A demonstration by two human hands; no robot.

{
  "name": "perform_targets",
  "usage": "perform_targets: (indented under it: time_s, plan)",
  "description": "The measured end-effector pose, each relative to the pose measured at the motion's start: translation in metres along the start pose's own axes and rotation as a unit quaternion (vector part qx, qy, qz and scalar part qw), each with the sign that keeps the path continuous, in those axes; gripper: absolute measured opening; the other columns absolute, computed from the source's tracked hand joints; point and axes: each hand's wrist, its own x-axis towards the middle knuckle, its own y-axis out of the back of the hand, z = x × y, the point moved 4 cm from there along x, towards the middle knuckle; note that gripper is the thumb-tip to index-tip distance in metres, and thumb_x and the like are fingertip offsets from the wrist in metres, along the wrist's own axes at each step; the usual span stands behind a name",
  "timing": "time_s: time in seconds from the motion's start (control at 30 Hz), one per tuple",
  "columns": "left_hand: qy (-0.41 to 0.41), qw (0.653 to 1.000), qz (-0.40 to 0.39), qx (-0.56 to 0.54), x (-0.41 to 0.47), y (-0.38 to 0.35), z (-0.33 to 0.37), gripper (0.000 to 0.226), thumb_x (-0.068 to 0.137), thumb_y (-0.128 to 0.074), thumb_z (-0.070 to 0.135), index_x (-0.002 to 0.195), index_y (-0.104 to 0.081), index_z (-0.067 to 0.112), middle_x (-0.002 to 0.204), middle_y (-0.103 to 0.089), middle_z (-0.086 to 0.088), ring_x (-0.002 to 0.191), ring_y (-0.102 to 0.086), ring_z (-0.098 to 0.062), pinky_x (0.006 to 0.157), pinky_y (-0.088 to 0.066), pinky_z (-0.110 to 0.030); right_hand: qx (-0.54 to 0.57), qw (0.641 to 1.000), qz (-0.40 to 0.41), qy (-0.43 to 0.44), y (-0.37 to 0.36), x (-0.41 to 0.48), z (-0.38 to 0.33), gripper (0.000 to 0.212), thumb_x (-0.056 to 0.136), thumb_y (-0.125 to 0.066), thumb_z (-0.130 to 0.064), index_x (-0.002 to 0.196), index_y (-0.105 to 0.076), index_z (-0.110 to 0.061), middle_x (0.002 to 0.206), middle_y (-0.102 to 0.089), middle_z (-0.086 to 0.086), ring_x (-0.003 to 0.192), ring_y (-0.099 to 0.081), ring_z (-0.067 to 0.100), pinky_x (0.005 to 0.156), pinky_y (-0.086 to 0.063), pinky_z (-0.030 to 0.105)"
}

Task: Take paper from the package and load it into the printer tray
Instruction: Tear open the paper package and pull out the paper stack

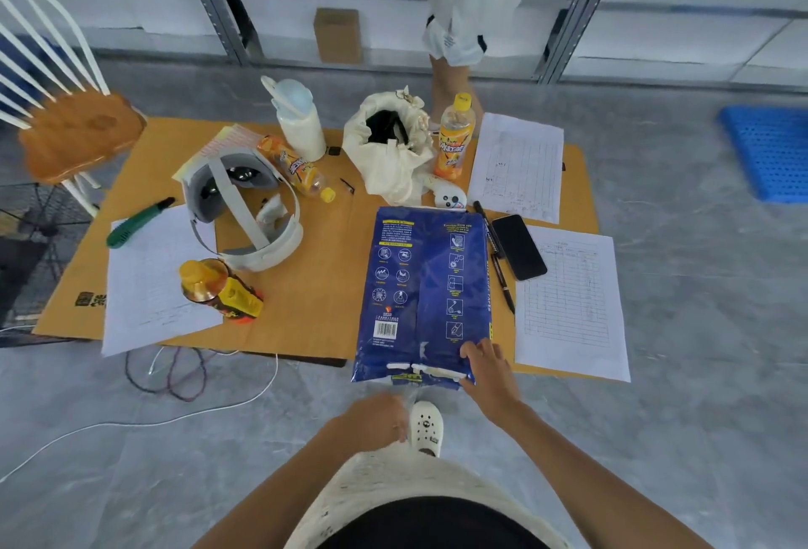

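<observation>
A blue paper package (pixel 419 286) lies flat on a sheet of brown cardboard (pixel 315 286) on the floor, its near end torn open with white paper edges showing. My right hand (pixel 487 367) rests on the package's near right corner, fingers spread on the wrapper. My left hand (pixel 376 419) hovers just below the package's near edge, fingers curled; whether it holds anything is unclear. No printer or tray is in view.
On the cardboard lie a white headset (pixel 245 216), three orange drink bottles, a white flask (pixel 299 122), a cloth bag (pixel 389 146), a phone (pixel 518 246), pens and printed sheets (pixel 572 299). A chair (pixel 74 128) stands left, another person's leg (pixel 454 80) behind, cables (pixel 175 373) on the floor.
</observation>
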Motion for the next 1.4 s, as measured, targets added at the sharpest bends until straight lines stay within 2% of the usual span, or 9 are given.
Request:
perform_targets:
  time_s: [0.17, 0.3, 0.4, 0.57, 0.7, 0.97, 1.1, 1.2, 1.4]
  plan:
    - [0.056, 0.979, -0.193, -0.024, 0.001, 0.006, 0.001, 0.024, 0.087, -0.050, 0.012, 0.103, -0.067, 0.008, 0.092, -0.073, -0.012, 0.074, -0.061, -0.016, 0.089, -0.050, -0.034, -0.052, 0.998, -0.032, -0.009, -0.003, 0.008, -0.004, 0.049, 0.082, -0.066, -0.031, 0.121, -0.040, -0.017, 0.133, -0.044, 0.007, 0.120, -0.043, 0.021, 0.093, -0.050, 0.031]
    - [0.071, 0.993, 0.058, -0.077, 0.006, 0.025, -0.019, 0.015, 0.088, -0.052, 0.019, 0.087, -0.066, 0.015, 0.086, -0.065, 0.000, 0.084, -0.064, -0.021, 0.069, -0.042, -0.023, -0.087, 0.995, -0.057, -0.008, -0.006, 0.013, -0.005, 0.063, 0.079, -0.067, -0.039, 0.127, -0.034, -0.017, 0.136, -0.040, 0.008, 0.124, -0.040, 0.023, 0.096, -0.045, 0.034]
    - [0.096, 0.965, 0.242, -0.042, 0.011, 0.049, -0.031, 0.017, 0.085, -0.059, 0.019, 0.103, -0.057, 0.019, 0.105, -0.056, 0.002, 0.102, -0.055, -0.017, 0.072, -0.042, -0.024, -0.083, 0.995, -0.045, -0.022, -0.008, 0.016, -0.005, 0.059, 0.082, -0.065, -0.037, 0.128, -0.035, -0.017, 0.136, -0.041, 0.006, 0.124, -0.041, 0.022, 0.097, -0.045, 0.032]
    - [0.133, 0.959, 0.227, 0.102, 0.033, 0.062, -0.032, 0.064, 0.082, -0.067, 0.030, 0.134, -0.033, 0.019, 0.140, -0.033, -0.008, 0.127, -0.036, -0.025, 0.100, -0.040, -0.034, -0.026, 1.000, -0.015, -0.009, 0.000, 0.017, -0.002, 0.034, 0.089, -0.058, -0.028, 0.118, -0.047, -0.015, 0.129, -0.052, 0.004, 0.116, -0.048, 0.020, 0.092, -0.046, 0.030]
    - [0.159, 0.952, 0.230, 0.128, 0.044, 0.056, -0.031, 0.083, 0.077, -0.071, 0.038, 0.142, -0.023, 0.020, 0.142, -0.030, -0.010, 0.130, -0.033, -0.027, 0.101, -0.039, -0.035, 0.098, 0.993, 0.032, -0.059, 0.017, 0.016, 0.011, 0.009, 0.092, -0.051, -0.022, 0.087, -0.050, -0.015, 0.097, -0.061, 0.004, 0.087, -0.053, 0.020, 0.064, -0.040, 0.023]
    - [0.103, 0.950, 0.291, 0.043, 0.043, 0.060, -0.044, 0.058, 0.076, -0.073, 0.031, 0.126, -0.049, 0.018, 0.129, -0.048, -0.003, 0.117, -0.046, -0.026, 0.088, -0.049, -0.035, 0.390, 0.865, 0.068, -0.308, 0.025, 0.009, 0.062, 0.010, 0.089, -0.054, -0.015, 0.082, -0.057, -0.008, 0.081, -0.065, 0.015, 0.066, -0.059, 0.027, 0.063, -0.049, 0.035]
    - [0.077, 0.924, 0.347, -0.138, 0.031, 0.077, -0.061, 0.008, 0.084, -0.065, 0.014, 0.081, -0.061, 0.007, 0.082, -0.058, -0.005, 0.076, -0.051, -0.021, 0.060, -0.038, -0.020, 0.342, 0.879, 0.060, -0.327, 0.029, 0.019, 0.057, 0.011, 0.088, -0.054, -0.018, 0.084, -0.054, -0.008, 0.085, -0.066, 0.016, 0.071, -0.059, 0.030, 0.069, -0.053, 0.043]
    - [0.183, 0.850, 0.379, -0.317, 0.029, 0.082, -0.087, 0.029, 0.089, -0.059, 0.015, 0.062, -0.047, 0.014, 0.056, -0.047, 0.000, 0.051, -0.039, -0.013, 0.049, -0.026, -0.025, 0.242, 0.922, 0.072, -0.293, 0.037, 0.016, 0.042, 0.017, 0.090, -0.052, -0.023, 0.097, -0.039, -0.014, 0.082, -0.063, 0.009, 0.068, -0.058, 0.025, 0.052, -0.045, 0.032]
    - [0.270, 0.794, 0.406, -0.363, 0.042, 0.080, -0.087, 0.023, 0.079, -0.066, 0.013, 0.089, -0.046, 0.008, 0.086, -0.052, -0.008, 0.072, -0.050, -0.026, 0.059, -0.040, -0.035, -0.007, 0.996, -0.008, -0.086, 0.037, 0.026, -0.002, 0.014, 0.094, -0.044, -0.019, 0.106, -0.038, -0.015, 0.091, -0.064, 0.008, 0.075, -0.064, 0.029, 0.062, -0.048, 0.031]
